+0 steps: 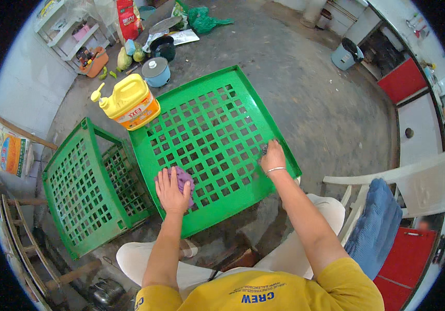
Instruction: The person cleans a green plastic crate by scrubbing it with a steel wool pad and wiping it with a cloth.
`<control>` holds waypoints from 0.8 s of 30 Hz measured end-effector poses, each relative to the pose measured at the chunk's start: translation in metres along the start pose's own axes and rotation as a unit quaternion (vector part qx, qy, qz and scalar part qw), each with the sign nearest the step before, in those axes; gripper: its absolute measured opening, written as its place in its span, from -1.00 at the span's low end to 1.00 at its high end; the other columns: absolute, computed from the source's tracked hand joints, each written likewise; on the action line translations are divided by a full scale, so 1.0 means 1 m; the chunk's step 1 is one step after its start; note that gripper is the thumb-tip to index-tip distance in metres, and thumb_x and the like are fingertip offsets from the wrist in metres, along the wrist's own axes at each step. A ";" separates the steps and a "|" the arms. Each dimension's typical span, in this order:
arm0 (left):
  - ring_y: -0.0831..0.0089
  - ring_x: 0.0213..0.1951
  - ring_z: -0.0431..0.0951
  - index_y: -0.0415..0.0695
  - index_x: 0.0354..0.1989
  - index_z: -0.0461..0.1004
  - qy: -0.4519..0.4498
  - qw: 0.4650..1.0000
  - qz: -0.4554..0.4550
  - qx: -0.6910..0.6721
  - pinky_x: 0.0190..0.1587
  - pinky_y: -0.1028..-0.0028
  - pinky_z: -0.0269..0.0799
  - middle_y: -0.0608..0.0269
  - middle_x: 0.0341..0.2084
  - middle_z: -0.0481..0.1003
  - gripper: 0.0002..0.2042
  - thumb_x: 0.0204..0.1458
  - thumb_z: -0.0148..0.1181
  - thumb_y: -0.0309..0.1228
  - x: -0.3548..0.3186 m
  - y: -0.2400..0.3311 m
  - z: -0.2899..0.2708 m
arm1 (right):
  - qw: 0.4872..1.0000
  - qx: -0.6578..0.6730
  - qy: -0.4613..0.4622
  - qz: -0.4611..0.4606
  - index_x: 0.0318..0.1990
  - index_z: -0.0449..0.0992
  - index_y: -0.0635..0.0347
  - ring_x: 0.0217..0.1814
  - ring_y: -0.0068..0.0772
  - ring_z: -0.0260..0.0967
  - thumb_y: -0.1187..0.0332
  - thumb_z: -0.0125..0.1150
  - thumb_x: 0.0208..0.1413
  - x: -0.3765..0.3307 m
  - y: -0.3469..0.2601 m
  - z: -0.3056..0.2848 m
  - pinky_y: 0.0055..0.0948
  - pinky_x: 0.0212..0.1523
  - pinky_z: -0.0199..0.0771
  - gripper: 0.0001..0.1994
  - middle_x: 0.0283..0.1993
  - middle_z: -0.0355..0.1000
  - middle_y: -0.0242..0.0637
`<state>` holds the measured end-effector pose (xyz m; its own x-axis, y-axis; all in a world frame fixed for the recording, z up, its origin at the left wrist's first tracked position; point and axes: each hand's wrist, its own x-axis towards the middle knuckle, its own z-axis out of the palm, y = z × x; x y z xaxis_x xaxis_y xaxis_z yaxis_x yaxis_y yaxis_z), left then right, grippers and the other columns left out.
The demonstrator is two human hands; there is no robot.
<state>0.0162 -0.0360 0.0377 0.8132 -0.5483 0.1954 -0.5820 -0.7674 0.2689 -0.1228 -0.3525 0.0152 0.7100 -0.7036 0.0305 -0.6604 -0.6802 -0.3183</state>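
A green plastic rack panel (208, 140), with a raised rim and a grid of square holes, lies tilted before me. At its near left part, my left hand (172, 191) rests flat with fingers apart on a crumpled purple cloth (185, 180). Against the panel's right side, my right hand (272, 157) is closed, fingers pointing down. A small dark grey thing (264, 149) shows at its fingertips, mostly hidden by them. On the far left corner stands a yellow pump jug (131, 101) with an orange label.
Left of the panel stands another green lattice rack (82, 189). Beyond are a blue lidded pot (156, 72), a black pot (163, 47) and melons (124, 60). A white chair (357, 199) with a blue cloth (375, 228) is at my right. A bin (346, 54) stands far right.
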 end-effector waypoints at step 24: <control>0.02 0.24 0.07 -0.11 0.15 0.25 -0.017 0.999 -0.029 -0.015 0.24 0.04 -0.10 -0.03 0.18 0.17 -0.37 -0.13 0.12 -0.10 0.007 -0.006 -0.003 | 0.934 0.077 0.049 -0.345 0.06 0.24 0.38 0.22 0.06 0.11 0.63 0.02 -0.20 0.135 -0.068 0.005 -0.18 0.24 0.12 -0.47 0.15 0.20 0.05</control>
<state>0.0256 -0.0347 0.0405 0.8450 -0.5144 0.1461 -0.5330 -0.7881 0.3080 0.0193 -0.4002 0.0361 0.9231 -0.1299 0.3619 -0.0064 -0.9463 -0.3233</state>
